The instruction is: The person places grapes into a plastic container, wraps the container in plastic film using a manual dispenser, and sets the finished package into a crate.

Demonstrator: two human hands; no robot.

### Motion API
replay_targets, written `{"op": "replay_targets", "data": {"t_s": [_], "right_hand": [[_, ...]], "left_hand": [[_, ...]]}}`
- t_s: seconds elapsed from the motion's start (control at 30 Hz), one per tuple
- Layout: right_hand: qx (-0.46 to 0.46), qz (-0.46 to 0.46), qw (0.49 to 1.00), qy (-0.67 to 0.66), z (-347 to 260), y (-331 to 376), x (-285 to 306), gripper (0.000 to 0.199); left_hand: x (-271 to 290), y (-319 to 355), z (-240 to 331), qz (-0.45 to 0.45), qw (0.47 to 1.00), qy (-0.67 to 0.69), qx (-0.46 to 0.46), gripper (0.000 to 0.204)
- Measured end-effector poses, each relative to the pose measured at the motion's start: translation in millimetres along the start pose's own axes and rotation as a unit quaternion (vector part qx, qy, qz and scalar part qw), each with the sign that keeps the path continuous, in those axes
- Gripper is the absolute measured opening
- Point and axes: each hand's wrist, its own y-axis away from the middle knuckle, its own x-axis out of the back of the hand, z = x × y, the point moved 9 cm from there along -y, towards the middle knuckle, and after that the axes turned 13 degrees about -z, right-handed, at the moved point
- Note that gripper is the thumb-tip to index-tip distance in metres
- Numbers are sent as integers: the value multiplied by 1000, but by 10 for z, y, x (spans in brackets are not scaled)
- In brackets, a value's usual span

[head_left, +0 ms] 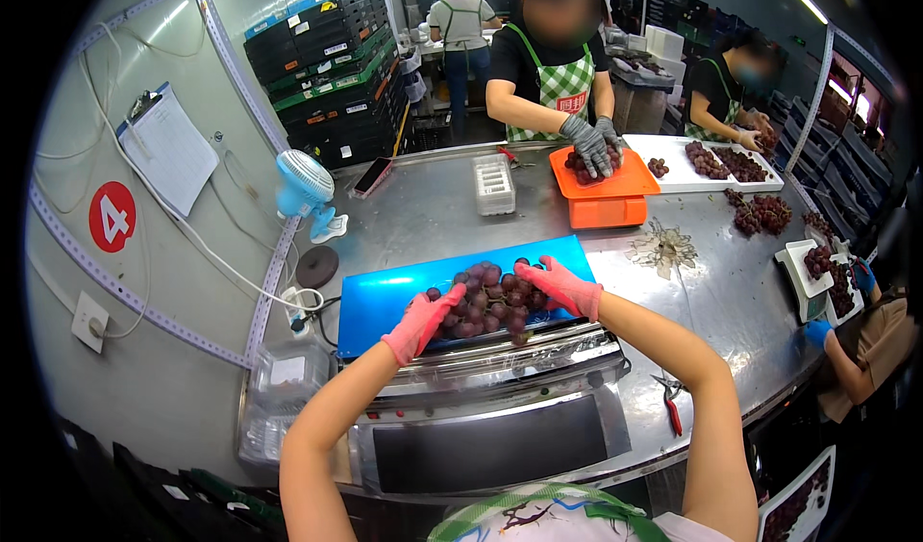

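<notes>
A bunch of dark red grapes (492, 303) lies over a flat blue surface (375, 302) in front of me. My left hand (415, 325), in a pink glove, holds the bunch at its left side. Gripping its right side is my right hand (565, 288), gloved the same way. Both sets of fingers curl against the grapes, and my palms are partly hidden. Whether a clear container sits under the fruit I cannot tell.
Red-handled pruning shears (672, 407) lie right of me. Clear plastic boxes (288, 371) stand at left, below a small blue fan (306, 188). Across the metal table (433, 196), a co-worker's grey-gloved hands press grapes on an orange scale (608, 212). White trays (707, 172) hold more grapes.
</notes>
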Motion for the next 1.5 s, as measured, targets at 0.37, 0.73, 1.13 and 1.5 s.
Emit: {"op": "replay_targets", "data": {"t_s": [0.37,0.73,1.13,1.5], "right_hand": [[337,166,850,370,-255,1214,-269,57],[221,106,788,565,153,1089,-977,36],[260,54,920,289,-169,1025,-606,33],[302,205,784,503,-919,560,-908,38]], "left_hand": [[94,628,176,235,949,-130,-166,68],[-538,1369,-362,203,940,-42,-270,45],[-396,1659,-673,211,946,94,-229,43],[-362,1655,-535,205,936,89,-272,41]]}}
